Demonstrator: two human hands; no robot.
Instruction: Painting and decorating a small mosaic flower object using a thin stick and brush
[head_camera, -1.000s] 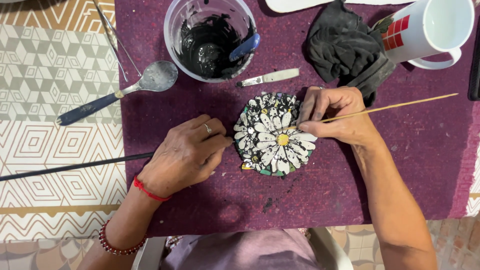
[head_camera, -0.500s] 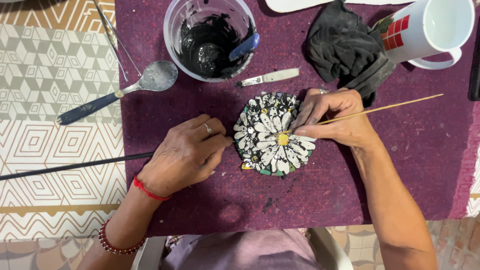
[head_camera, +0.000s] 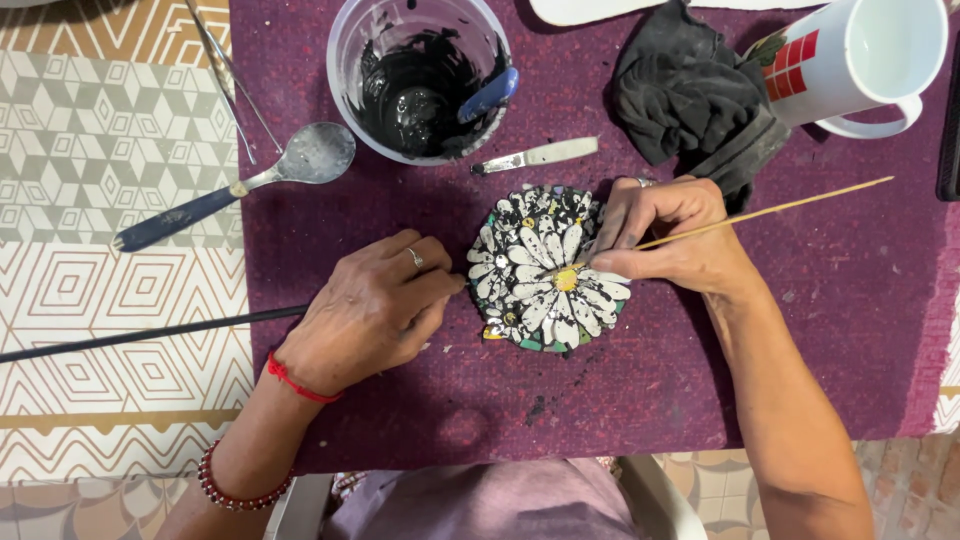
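A round mosaic piece (head_camera: 545, 268) with a white daisy and yellow centre lies on a purple mat (head_camera: 820, 340). My right hand (head_camera: 672, 238) grips a thin wooden stick (head_camera: 790, 211) whose tip touches the mosaic beside the yellow centre. My left hand (head_camera: 372, 310) rests on the mat at the mosaic's left edge, fingertips against its rim, with a long thin black rod (head_camera: 140, 335) running out from under it to the left.
Behind the mosaic stand a clear cup of black paste (head_camera: 420, 80) with a blue-handled tool in it, a small metal blade (head_camera: 535, 156), a dark rag (head_camera: 690, 95) and a white mug (head_camera: 860, 60). A blue-handled spoon (head_camera: 250, 180) lies at left on the patterned tablecloth (head_camera: 100, 150).
My right hand has shifted slightly, bringing the stick's tip down toward the yellow centre. The left hand and the mosaic have stayed put.
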